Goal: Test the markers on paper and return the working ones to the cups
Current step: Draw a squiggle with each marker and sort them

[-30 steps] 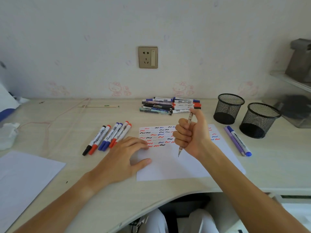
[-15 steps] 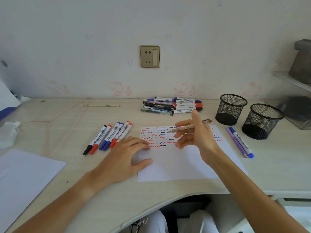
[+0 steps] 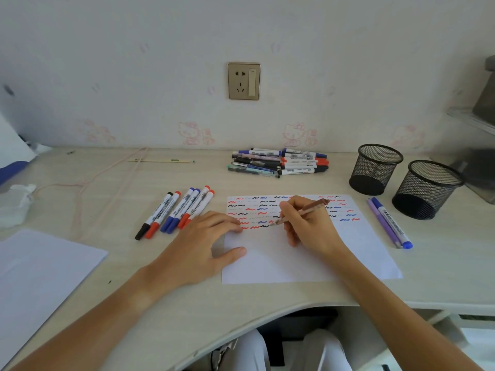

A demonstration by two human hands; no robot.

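Leftmost, far left edge: crumpled tissue [image 3: 14, 203]; near it a blank sheet [image 3: 40, 274] on the desk [image 3: 107, 183]. Six capped markers [image 3: 178, 210] lie in a row left of the test paper [image 3: 308, 261], black, red and blue caps toward the near side.

Left hand [image 3: 203, 245] rests flat, fingers straight and spread a little, fingertips pressing the paper's left edge to pin it.

Far centre: untested pile of pens [image 3: 278, 163] against the wall.

Right hand [image 3: 308, 226] pinches a brownish pen [image 3: 302, 211] in a writing grip, fingers curled round the barrel, tip down at the end of the lowest squiggle row.

Right of the paper: two markers [image 3: 388, 223], purple and blue. Far right: two mesh cups [image 3: 401, 178], both look empty.

Judgement: testing step in hand, pen about to mark. Next calls for a short stroke on bare paper beside the last squiggle, left hand holding the sheet; then sort by result.
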